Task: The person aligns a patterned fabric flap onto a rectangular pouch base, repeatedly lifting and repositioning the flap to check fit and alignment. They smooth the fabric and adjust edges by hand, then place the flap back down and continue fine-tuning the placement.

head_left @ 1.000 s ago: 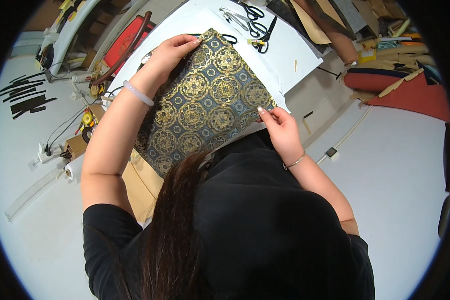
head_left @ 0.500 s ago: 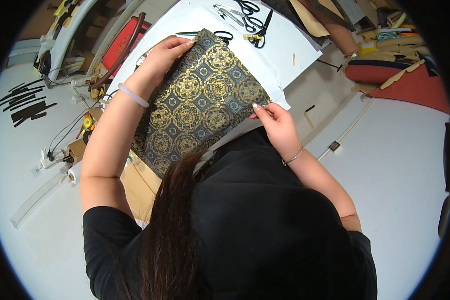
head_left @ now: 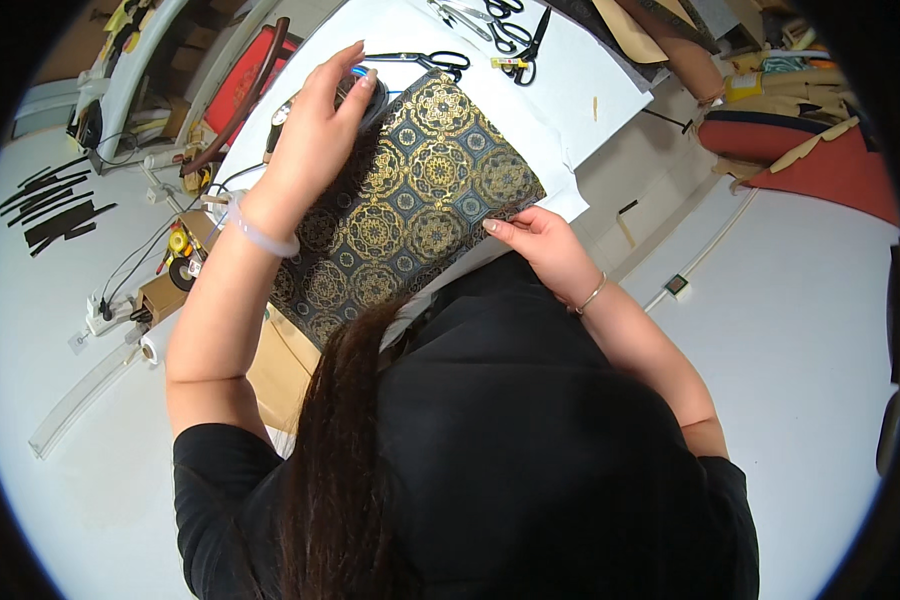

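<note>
Head view, looking down over dark hair and a black top. Left hand (head_left: 315, 135) raised at the far corner of a dark brocade fabric panel with gold medallion pattern (head_left: 410, 205); fingers spread apart and lightly curled, fingertips near a dark round object that is mostly hidden under them. Whether the fingers grip it cannot be told. A pale bangle sits on that wrist. Right hand (head_left: 542, 245) at the near right edge of the panel, thumb and fingers pinched together on the fabric edge; thin bracelet at the wrist. Panel lies flat and diagonal on the white surface (head_left: 590, 95), spanning between both hands, its near end running under the hair. Beyond the left hand, black-handled scissors (head_left: 432, 62) lie just past the panel's far edge. Further out from the right hand, more scissors and pliers (head_left: 500, 22) sit on the white surface, well apart from the fabric.
</note>
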### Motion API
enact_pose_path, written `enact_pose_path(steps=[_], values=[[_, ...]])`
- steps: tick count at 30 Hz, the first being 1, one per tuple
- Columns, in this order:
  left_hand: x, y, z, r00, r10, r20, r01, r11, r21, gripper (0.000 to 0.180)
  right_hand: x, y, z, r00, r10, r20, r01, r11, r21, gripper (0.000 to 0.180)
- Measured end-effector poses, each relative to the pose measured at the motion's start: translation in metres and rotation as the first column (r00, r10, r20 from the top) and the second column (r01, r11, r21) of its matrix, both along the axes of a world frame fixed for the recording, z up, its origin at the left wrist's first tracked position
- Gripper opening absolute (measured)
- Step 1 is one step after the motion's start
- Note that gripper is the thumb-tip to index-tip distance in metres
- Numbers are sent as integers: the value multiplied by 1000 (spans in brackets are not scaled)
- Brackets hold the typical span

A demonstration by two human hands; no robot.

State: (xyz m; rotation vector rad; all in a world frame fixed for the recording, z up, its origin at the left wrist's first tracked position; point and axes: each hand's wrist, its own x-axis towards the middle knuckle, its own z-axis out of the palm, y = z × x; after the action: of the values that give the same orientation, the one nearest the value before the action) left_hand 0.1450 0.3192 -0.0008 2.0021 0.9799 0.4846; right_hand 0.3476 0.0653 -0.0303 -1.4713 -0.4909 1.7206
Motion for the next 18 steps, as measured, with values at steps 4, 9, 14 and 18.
enact_pose_path(steps=[4,9,14,18], values=[[6,-46,42,967,-195,-162,251,829,499,41,1,-1,-17,996,42,85,-41,999,-16,32],[1,-89,46,884,-385,-264,461,812,358,54,-1,3,-4,1000,-13,-21,14,999,45,33],[-3,-107,32,790,-463,-402,597,730,332,65,1,3,2,995,30,-92,-24,998,65,35],[-6,-126,23,729,-581,-363,678,688,259,73,3,2,-3,984,22,-179,-13,998,54,47]])
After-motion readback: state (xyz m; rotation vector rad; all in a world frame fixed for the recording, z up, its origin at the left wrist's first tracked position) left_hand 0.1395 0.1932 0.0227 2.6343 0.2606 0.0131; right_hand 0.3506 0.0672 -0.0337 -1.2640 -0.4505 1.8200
